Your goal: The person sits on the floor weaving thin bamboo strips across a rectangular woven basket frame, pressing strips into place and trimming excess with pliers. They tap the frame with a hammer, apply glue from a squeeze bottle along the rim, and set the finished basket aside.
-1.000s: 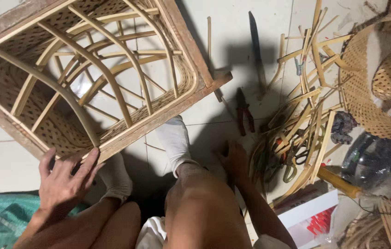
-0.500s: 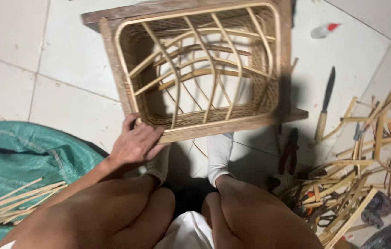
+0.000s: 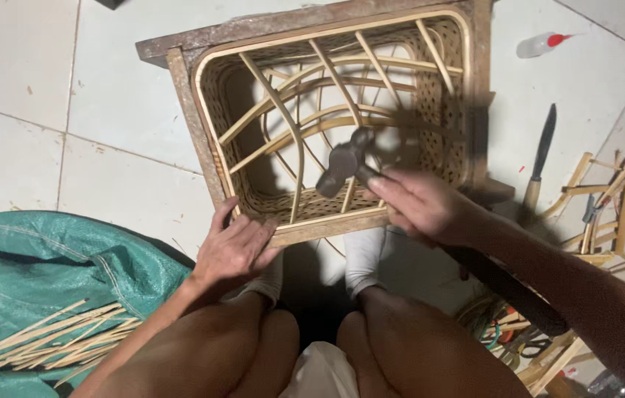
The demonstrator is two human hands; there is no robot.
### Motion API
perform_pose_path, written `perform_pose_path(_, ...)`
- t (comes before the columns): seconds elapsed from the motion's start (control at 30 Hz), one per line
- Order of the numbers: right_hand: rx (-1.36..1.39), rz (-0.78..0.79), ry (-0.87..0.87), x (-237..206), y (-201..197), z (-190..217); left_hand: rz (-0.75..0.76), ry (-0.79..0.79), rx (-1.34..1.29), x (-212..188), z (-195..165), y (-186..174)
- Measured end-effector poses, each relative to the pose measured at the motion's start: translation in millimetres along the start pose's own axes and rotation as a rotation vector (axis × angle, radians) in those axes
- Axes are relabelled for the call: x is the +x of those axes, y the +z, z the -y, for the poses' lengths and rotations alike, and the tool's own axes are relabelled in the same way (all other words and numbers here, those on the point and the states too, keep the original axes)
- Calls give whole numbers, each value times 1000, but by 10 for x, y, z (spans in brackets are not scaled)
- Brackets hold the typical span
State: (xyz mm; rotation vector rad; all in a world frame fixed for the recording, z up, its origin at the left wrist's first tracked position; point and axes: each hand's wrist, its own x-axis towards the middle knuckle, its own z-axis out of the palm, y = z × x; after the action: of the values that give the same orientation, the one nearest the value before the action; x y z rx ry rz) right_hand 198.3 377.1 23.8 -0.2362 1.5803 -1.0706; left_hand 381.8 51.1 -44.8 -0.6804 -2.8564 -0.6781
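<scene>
A square woven rattan basket in a wooden frame (image 3: 187, 96) lies on the tiled floor in front of my knees, its open side facing up. My left hand (image 3: 233, 247) presses on the frame's near left corner. My right hand (image 3: 423, 206) grips a hammer; the dark hammer head (image 3: 343, 162) hovers over the basket's near edge, blurred by motion. My two feet in white socks (image 3: 362, 254) rest just below the frame.
A green woven sack (image 3: 54, 273) with thin bamboo strips (image 3: 47, 339) lies at left. A knife (image 3: 541, 158) and a heap of rattan offcuts (image 3: 622, 199) lie at right. A small white bottle with a red cap (image 3: 541, 44) lies at the top right.
The view shifted so the basket sits squarely ahead. My right hand came in from the right holding a hammer over the basket. My left hand stayed on the near left corner.
</scene>
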Motion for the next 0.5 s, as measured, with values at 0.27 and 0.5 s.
perform_pose_path(0.27,-64,-32,273,178,142,285,3,-18,-6,-46,-16,4)
perform_pose_path(0.5,-4,-49,312,3,236,216,-8,1,25,69,-17,-71)
